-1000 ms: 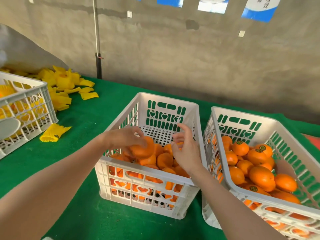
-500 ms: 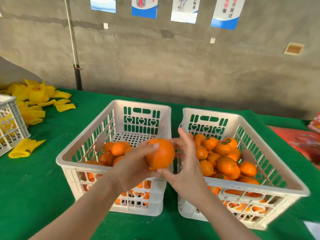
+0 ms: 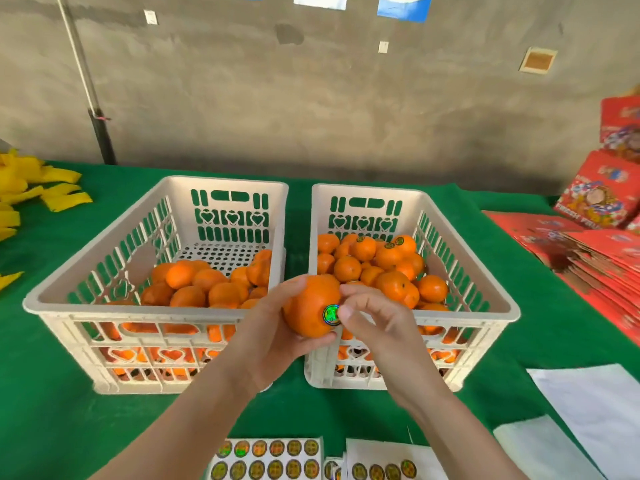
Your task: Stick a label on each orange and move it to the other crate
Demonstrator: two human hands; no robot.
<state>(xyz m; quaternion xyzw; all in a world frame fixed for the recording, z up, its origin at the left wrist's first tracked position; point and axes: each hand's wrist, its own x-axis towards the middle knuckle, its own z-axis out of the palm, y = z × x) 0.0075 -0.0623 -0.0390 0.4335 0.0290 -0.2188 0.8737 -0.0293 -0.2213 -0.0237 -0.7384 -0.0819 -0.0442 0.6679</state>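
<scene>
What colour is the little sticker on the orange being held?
The label is shiny green with a gold centre, seen in the head view.

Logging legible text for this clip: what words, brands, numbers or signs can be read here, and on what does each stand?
"FRESH FRU…": partly legible, cut off and blurred, on the red box.
Label on the held orange: a round green mark, too small to read.
Sticker sheets: round marks only, too small to read.
Wall posters: cropped by the frame's top edge, nothing readable.
Flat red cartons: print blurred.
Crates: heart cut-outs, no text.
</scene>
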